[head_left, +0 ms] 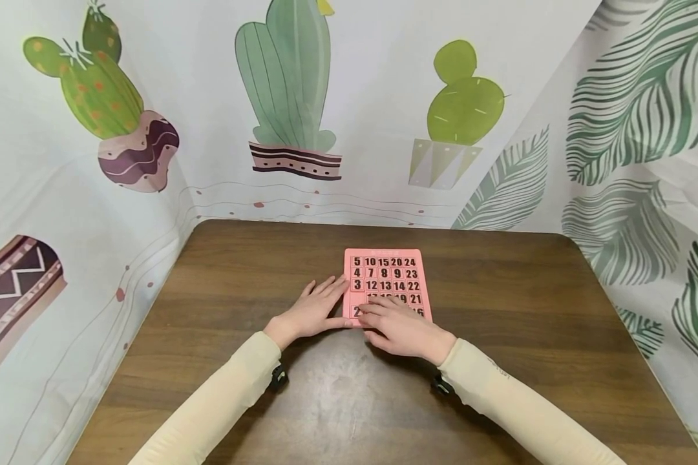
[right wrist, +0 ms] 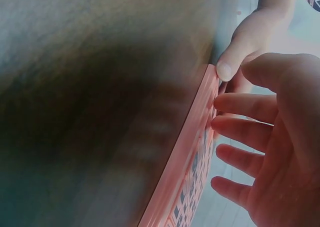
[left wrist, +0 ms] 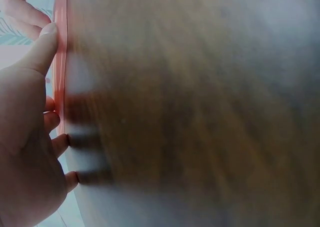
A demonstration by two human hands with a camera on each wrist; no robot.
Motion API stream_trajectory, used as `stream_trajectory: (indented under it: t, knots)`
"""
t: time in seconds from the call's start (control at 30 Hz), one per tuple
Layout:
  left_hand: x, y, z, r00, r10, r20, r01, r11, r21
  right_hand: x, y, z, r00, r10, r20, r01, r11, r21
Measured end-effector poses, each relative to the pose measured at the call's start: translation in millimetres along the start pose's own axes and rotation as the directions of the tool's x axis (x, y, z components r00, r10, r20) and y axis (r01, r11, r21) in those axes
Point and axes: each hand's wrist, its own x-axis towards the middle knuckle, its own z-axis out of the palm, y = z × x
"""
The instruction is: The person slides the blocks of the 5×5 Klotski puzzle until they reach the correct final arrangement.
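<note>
A pink number slide puzzle (head_left: 382, 253) lies flat on the brown wooden table, its square tiles printed with black numbers. My left hand (head_left: 312, 310) rests at its left side, fingers extended against the left edge and thumb at the near left corner. Over the near rows hovers or rests my right hand (head_left: 404, 327), fingers extended, its fingertips at the tiles near the 2 tile (head_left: 357, 312). Above that tile, in the left column, a bare pink slot (head_left: 357, 298) shows. Several near tiles are hidden by the right hand. The right wrist view shows the right fingers (right wrist: 245, 132) slightly bent over the board.
The wooden table (head_left: 256, 258) reaches to a cloth backdrop (head_left: 378, 97) printed with cacti and leaves, behind and at both sides. Black straps (head_left: 278, 378) sit at both wrists, below the pale sleeves (head_left: 221, 394).
</note>
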Motion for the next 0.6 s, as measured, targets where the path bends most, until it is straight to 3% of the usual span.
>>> stream_trajectory:
  t: [0.6]
  knots:
    - [-0.8, 0.4, 0.1, 1.000, 0.004, -0.009, -0.004, 1.000, -0.015, 8.7, 7.0, 0.9, 1.000, 0.015, -0.026, -0.016, 1.000, -0.027]
